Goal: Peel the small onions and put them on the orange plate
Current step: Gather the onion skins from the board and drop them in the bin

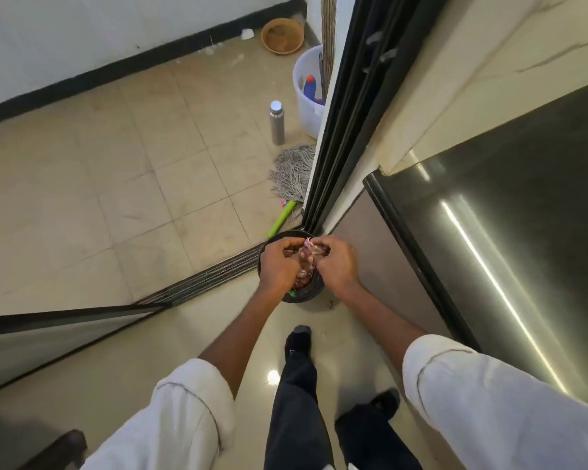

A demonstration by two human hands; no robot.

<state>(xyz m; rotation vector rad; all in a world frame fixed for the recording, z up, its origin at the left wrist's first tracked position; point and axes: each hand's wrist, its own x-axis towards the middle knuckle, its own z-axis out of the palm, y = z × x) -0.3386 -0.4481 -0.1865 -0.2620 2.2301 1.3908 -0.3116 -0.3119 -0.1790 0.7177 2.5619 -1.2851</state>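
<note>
Both grips, left hand and right hand, pinch papery onion peels together above a black bin on the floor.

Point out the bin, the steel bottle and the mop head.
bin [303,297]: head view, front rim below the hands.
steel bottle [277,127]: head view, middle of its body.
mop head [294,174]: head view, middle of the grey strands.
</note>
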